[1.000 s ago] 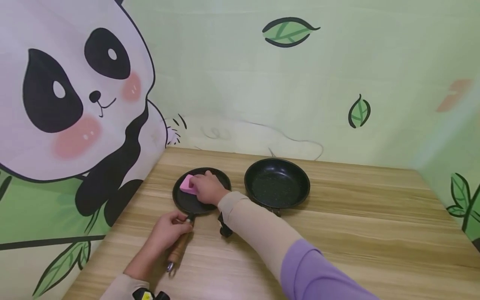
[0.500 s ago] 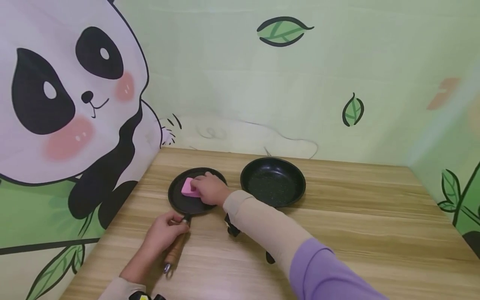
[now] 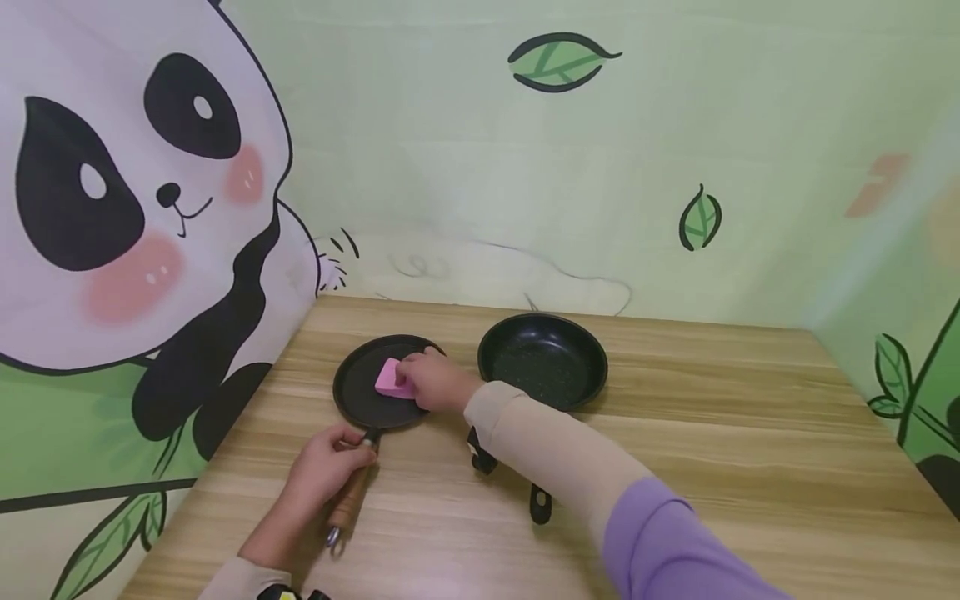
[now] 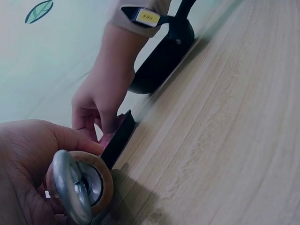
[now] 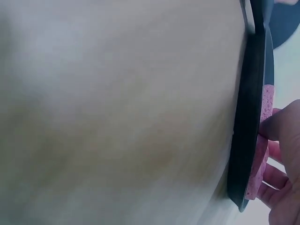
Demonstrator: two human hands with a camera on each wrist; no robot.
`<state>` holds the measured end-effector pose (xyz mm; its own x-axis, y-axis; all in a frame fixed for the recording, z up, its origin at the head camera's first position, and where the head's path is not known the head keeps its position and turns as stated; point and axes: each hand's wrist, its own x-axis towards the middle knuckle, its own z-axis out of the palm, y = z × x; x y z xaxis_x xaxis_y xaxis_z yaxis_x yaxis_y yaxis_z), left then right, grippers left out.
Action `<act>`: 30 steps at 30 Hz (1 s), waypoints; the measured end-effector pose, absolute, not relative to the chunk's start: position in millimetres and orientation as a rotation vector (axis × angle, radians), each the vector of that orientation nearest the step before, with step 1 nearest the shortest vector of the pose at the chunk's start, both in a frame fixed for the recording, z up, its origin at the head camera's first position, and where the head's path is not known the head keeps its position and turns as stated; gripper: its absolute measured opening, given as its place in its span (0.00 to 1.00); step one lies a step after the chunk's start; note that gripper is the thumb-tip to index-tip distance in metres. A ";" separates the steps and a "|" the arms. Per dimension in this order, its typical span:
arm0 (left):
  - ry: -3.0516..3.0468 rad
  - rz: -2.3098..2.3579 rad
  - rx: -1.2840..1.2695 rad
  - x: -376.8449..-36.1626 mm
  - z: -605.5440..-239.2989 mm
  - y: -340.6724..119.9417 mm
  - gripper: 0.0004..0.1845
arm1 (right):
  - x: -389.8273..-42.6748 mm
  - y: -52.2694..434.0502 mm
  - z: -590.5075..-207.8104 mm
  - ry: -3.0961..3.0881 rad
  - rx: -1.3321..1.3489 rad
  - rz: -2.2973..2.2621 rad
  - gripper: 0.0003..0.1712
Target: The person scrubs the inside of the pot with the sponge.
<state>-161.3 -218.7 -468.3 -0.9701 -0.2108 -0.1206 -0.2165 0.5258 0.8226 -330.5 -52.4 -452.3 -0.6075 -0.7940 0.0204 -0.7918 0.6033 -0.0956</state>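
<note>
A small flat black pan (image 3: 363, 392) with a wooden handle (image 3: 348, 500) lies on the wooden table (image 3: 712, 433). My left hand (image 3: 326, 467) grips the handle where it joins the pan; in the left wrist view the handle's metal ring (image 4: 70, 187) fills the foreground. My right hand (image 3: 435, 382) holds a pink sponge (image 3: 392, 379) down on the pan's surface. The right wrist view shows the sponge (image 5: 262, 140) pinched against the pan's rim (image 5: 251, 108) by my fingers (image 5: 281, 126).
A deeper black frying pan (image 3: 542, 360) sits just right of the small one, its black handle (image 3: 540, 500) pointing toward me under my right forearm. Walls with a panda and leaf print enclose the table at left, back and right.
My right hand has slid the pink sponge a little rightward across the small pan. The left hand keeps its hold on the handle. The head view has drifted slightly.
</note>
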 end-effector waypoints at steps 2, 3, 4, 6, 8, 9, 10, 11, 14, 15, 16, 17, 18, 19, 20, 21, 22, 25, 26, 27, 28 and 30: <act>2.743 1.479 -0.384 -161.8 -468.2 -219.8 0.16 | -326.0 -51.9 -451.3 2.762 -1.404 -0.176 0.13; 2.741 1.483 -0.385 -162.0 -468.0 -220.3 0.16 | -324.3 -52.2 -451.0 2.752 -1.423 -0.181 0.13; 2.742 1.484 -0.388 -162.1 -467.8 -220.7 0.16 | -322.8 -52.6 -451.0 2.742 -1.435 -0.190 0.13; 2.738 1.492 -0.391 -162.0 -467.6 -221.4 0.15 | -320.8 -54.6 -452.0 2.728 -1.481 -0.184 0.13; 2.729 1.500 -0.397 -161.6 -467.9 -221.9 0.15 | -318.5 -57.4 -453.3 2.709 -1.514 -0.186 0.12; 2.729 1.497 -0.400 -161.4 -468.1 -222.1 0.15 | -317.1 -59.0 -453.6 2.699 -1.535 -0.186 0.12; 2.728 1.499 -0.401 -161.4 -468.3 -222.2 0.15 | -315.6 -61.0 -453.9 2.687 -1.557 -0.189 0.12; 2.722 1.505 -0.405 -161.3 -468.5 -222.1 0.15 | -313.9 -63.1 -454.2 2.677 -1.585 -0.187 0.12; 2.704 1.533 -0.408 -161.5 -468.4 -221.5 0.14 | -308.4 -69.5 -454.6 2.664 -1.633 -0.192 0.12; 2.699 1.548 -0.407 -161.7 -468.3 -221.2 0.14 | -307.2 -71.4 -455.1 2.667 -1.641 -0.198 0.12; 2.691 1.562 -0.406 -161.7 -468.2 -220.9 0.13 | -305.3 -73.2 -455.0 2.675 -1.644 -0.200 0.12; 2.688 1.571 -0.405 -161.8 -468.3 -220.9 0.13 | -302.8 -75.0 -454.4 2.688 -1.639 -0.206 0.12; 2.688 1.582 -0.392 -162.0 -468.2 -221.0 0.13 | -300.4 -77.2 -453.8 2.703 -1.629 -0.218 0.12; 2.689 1.587 -0.383 -162.3 -468.3 -221.3 0.12 | -298.6 -79.8 -453.7 2.724 -1.618 -0.227 0.11; 2.688 1.588 -0.375 -162.4 -468.2 -221.6 0.12 | -297.1 -82.8 -453.8 2.743 -1.602 -0.246 0.11; 2.691 1.586 -0.364 -162.5 -468.2 -222.1 0.12 | -294.8 -86.0 -453.1 2.762 -1.581 -0.261 0.11; 2.691 1.580 -0.355 -162.5 -467.6 -222.5 0.12 | -292.7 -89.7 -452.5 2.783 -1.557 -0.272 0.10; 2.699 1.561 -0.331 -162.7 -466.6 -223.4 0.12 | -291.5 -100.7 -453.7 2.843 -1.475 -0.294 0.10; 2.704 1.556 -0.324 -162.7 -466.5 -223.4 0.12 | -291.7 -103.7 -454.2 2.859 -1.443 -0.297 0.10; 2.711 1.553 -0.315 -162.8 -466.7 -223.2 0.12 | -292.1 -106.0 -454.5 2.874 -1.410 -0.294 0.10; 2.719 1.546 -0.309 -162.9 -467.2 -222.9 0.13 | -293.6 -108.0 -455.9 2.893 -1.386 -0.284 0.10; 2.731 1.529 -0.309 -162.5 -468.6 -221.7 0.13 | -297.5 -110.7 -458.9 2.931 -1.347 -0.230 0.10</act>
